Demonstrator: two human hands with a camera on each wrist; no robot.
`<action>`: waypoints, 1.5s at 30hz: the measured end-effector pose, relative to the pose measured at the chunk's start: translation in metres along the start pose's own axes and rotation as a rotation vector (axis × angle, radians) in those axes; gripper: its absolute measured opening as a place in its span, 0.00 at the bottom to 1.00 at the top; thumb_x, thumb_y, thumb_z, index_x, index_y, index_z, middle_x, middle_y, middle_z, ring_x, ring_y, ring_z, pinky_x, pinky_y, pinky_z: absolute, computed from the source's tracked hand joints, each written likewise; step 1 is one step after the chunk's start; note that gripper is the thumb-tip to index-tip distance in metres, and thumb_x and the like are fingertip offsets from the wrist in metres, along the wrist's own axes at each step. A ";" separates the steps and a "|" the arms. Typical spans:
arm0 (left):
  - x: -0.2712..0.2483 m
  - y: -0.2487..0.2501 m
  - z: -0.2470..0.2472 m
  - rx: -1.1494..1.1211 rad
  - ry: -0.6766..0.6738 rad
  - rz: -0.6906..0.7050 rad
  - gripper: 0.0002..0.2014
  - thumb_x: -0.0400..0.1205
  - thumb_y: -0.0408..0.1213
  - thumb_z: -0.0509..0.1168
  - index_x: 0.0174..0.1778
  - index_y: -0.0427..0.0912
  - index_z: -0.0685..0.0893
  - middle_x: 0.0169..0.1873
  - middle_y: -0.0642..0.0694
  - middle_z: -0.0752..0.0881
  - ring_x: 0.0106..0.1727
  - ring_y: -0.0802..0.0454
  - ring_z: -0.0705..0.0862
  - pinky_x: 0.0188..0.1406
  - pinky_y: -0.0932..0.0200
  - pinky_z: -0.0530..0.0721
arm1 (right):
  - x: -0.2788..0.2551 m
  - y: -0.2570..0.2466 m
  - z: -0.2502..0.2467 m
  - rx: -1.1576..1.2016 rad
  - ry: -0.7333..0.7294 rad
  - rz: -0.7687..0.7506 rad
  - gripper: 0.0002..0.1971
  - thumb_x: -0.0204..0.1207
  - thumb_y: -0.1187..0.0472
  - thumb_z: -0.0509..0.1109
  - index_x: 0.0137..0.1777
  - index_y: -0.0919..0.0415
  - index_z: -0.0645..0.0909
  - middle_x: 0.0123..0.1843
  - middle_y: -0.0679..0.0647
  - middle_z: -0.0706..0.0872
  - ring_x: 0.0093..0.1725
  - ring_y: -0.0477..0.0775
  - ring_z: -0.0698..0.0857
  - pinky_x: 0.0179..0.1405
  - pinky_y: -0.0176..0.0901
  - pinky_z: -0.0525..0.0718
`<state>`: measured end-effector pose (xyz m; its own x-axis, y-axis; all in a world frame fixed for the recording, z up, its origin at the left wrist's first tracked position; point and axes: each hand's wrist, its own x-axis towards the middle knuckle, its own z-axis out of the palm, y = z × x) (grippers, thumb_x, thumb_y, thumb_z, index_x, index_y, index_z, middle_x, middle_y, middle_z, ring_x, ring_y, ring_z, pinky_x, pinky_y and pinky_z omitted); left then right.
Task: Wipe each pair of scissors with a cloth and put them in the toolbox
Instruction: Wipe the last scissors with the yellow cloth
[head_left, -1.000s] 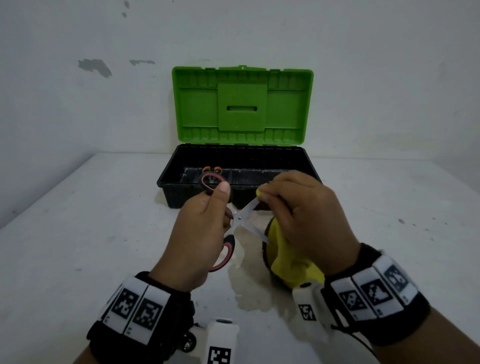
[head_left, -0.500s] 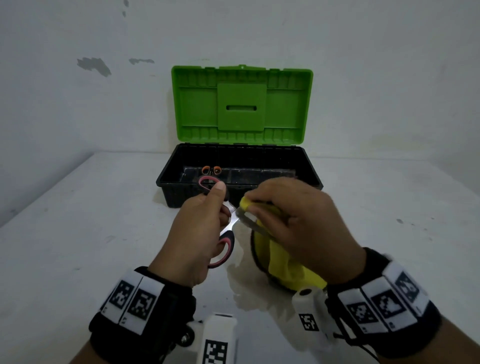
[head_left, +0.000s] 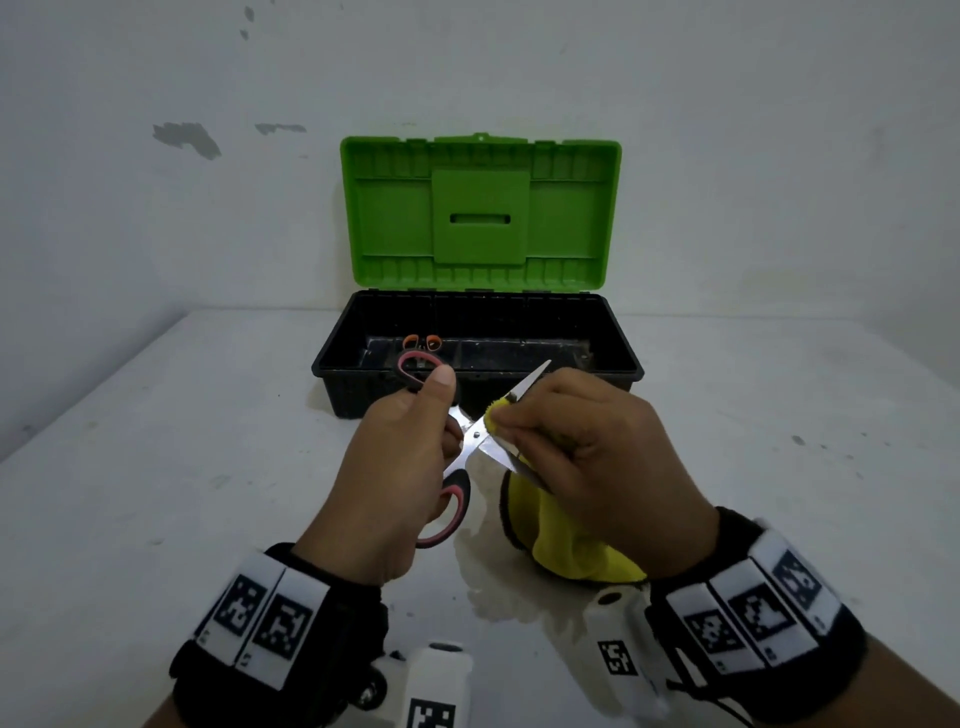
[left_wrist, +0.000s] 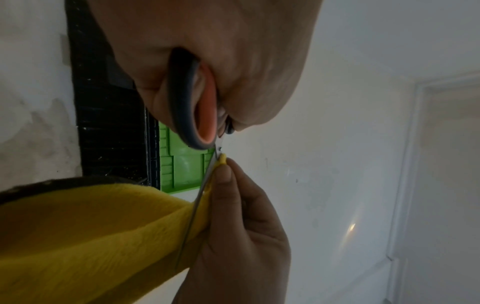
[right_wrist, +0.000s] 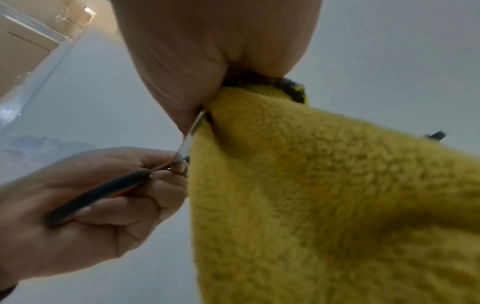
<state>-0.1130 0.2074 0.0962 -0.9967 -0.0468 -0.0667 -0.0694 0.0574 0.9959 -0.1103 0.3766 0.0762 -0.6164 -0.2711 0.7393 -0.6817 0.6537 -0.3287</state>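
Note:
My left hand (head_left: 400, 457) grips the black-and-red handles of a pair of scissors (head_left: 470, 441), held above the table with the blades spread apart. My right hand (head_left: 582, 441) pinches a yellow cloth (head_left: 566, 545) around one blade near the pivot; that blade's tip (head_left: 537, 376) sticks out beyond my fingers. The cloth (right_wrist: 324, 195) hangs down from my right hand. In the left wrist view the handle loop (left_wrist: 192, 107) sits in my left palm, and the blade (left_wrist: 205, 181) runs along the cloth (left_wrist: 91, 236). Behind stands the open toolbox (head_left: 363, 384), black base, green lid (head_left: 480, 213) upright.
An orange-handled pair of scissors (head_left: 422, 342) lies inside the toolbox at its left side. The toolbox stands on a pale table (head_left: 156, 467) against a white wall. The table's left edge runs diagonally at the left.
The scissor blades have opened wider. My right hand with the cloth has slid back toward the pivot, so that the upper blade's tip now shows beyond my fingers.

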 end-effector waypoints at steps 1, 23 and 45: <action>0.000 -0.001 0.001 0.001 0.006 0.001 0.23 0.86 0.55 0.58 0.30 0.44 0.68 0.20 0.52 0.63 0.20 0.57 0.59 0.18 0.64 0.59 | 0.001 0.003 -0.001 -0.003 0.024 0.013 0.04 0.77 0.63 0.77 0.49 0.59 0.91 0.42 0.49 0.88 0.42 0.46 0.85 0.41 0.42 0.84; 0.003 -0.002 0.002 0.113 0.022 0.101 0.25 0.86 0.57 0.57 0.30 0.43 0.71 0.19 0.55 0.68 0.19 0.59 0.63 0.17 0.64 0.64 | 0.014 0.032 -0.007 -0.052 0.146 0.136 0.05 0.77 0.64 0.75 0.50 0.60 0.91 0.45 0.51 0.89 0.45 0.46 0.87 0.47 0.42 0.86; 0.001 -0.007 0.008 0.018 0.002 -0.099 0.23 0.86 0.56 0.58 0.32 0.43 0.70 0.25 0.49 0.65 0.23 0.54 0.61 0.14 0.66 0.62 | 0.012 0.050 -0.019 -0.120 0.039 0.004 0.05 0.78 0.62 0.76 0.44 0.63 0.91 0.41 0.52 0.89 0.41 0.49 0.86 0.42 0.44 0.85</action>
<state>-0.1136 0.2152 0.0888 -0.9848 -0.0550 -0.1650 -0.1687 0.0703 0.9832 -0.1442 0.4198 0.0794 -0.6019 -0.2421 0.7610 -0.6255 0.7354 -0.2608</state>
